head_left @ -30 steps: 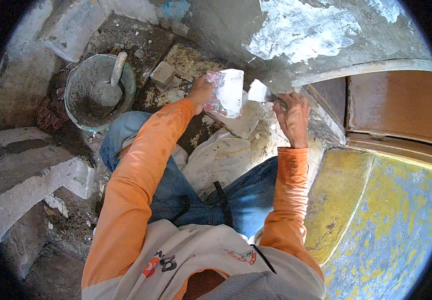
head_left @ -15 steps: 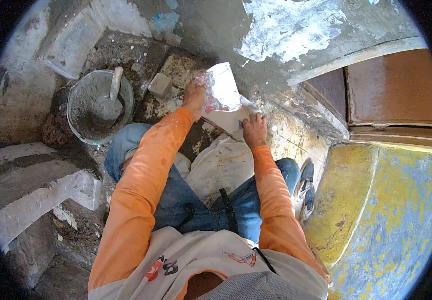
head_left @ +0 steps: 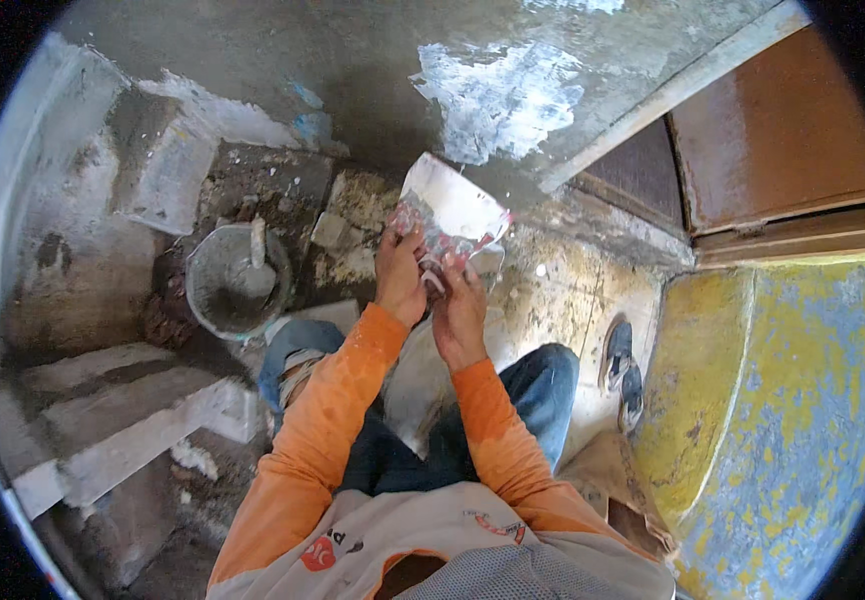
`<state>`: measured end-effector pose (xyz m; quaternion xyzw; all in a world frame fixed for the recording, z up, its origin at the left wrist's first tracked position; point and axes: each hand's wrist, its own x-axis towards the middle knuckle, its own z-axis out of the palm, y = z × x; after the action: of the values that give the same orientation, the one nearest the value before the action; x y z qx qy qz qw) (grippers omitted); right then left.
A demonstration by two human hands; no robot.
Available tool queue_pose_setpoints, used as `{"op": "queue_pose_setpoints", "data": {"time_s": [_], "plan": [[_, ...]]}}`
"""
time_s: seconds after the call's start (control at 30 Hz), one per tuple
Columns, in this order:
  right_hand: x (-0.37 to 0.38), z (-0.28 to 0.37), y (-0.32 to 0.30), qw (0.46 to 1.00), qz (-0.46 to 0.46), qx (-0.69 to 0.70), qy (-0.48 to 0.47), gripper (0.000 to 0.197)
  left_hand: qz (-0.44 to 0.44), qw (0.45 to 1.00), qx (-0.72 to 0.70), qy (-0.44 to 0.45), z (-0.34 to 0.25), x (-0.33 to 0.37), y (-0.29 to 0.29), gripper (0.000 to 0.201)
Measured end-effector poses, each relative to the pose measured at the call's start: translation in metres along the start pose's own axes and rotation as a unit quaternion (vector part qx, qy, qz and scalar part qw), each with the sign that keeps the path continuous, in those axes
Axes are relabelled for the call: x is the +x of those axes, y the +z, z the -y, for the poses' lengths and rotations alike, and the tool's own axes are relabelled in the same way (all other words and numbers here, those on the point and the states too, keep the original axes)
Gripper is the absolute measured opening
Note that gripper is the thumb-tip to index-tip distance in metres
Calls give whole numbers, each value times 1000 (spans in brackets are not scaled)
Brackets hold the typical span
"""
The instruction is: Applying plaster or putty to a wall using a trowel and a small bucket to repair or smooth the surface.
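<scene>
A thin white sheet-like piece [head_left: 463,205], smeared red and grey along its near edge, is held up in front of me at the foot of the wall. My left hand [head_left: 400,275] grips its near left corner, fingers closed on the smeared part. Close beside it, my right hand [head_left: 461,312] closes on the near edge too, with its fingertips at the red-grey patch. A small pale bit shows between the two hands; I cannot make out whether it belongs to the piece. The piece's exact material is unclear.
A round bucket [head_left: 198,298] of grey mortar stands to the left, a trowel handle [head_left: 258,243] sticking up from it. Nearby lies a small block [head_left: 331,230]. A pale sack [head_left: 423,385] lies between my knees. Dark shoes [head_left: 620,350] are right, below a brown door [head_left: 783,140].
My right hand has left the pale flat thing on the floor and come in next to my left, onto the white piece. The piece has turned, and the view has shifted.
</scene>
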<state>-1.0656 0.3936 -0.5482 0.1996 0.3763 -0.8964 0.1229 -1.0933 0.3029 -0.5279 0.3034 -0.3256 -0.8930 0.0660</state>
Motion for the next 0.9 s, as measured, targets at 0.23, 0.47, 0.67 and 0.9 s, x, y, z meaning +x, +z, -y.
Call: {"op": "queue_pose_setpoints", "data": {"time_s": [0.23,0.47,0.67,0.9], "plan": [[-66,122,56,999,-19,-10,-47,26,-57,997,54,-1,-76,-92,72,16],[-119,245,117,1000,-10,-6,14,19,25,997,70,27,-152,-167,163,22],[-141,290,180,996,18,87,-13,25,19,995,70,66,-177,-201,225,25],[-107,308,227,990,-11,135,-48,26,-18,980,179,82,-215,-215,233,45]]}}
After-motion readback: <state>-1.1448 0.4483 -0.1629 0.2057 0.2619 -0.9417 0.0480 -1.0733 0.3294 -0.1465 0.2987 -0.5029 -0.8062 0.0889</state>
